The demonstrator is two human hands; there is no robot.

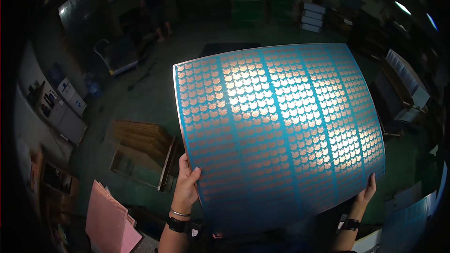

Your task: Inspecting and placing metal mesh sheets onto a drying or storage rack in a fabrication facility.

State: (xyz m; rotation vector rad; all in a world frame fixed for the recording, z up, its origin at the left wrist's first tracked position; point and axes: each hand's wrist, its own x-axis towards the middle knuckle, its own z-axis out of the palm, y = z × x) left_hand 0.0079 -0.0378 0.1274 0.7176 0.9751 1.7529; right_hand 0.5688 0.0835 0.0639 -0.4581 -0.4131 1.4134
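Observation:
A large thin circuit-board panel point(255, 133) fills the middle of the head view, tilted up in front of me. It is blue, with many rows of shiny copper cat-head shapes, and bright glare lies across its centre and right. My left hand point(186, 187) grips the panel's lower left edge, thumb on the front face. At the lower right edge my right hand point(367, 191) holds it too, with most of its fingers hidden behind the panel. Dark bands circle both wrists.
Left of the panel stands a rack of brown boards point(140, 147). Pink sheets point(108, 215) stand upright at lower left, blue panels point(408, 222) at lower right. Farther off are a hand cart point(119, 58), a person point(153, 4) and a long open crate point(398, 84).

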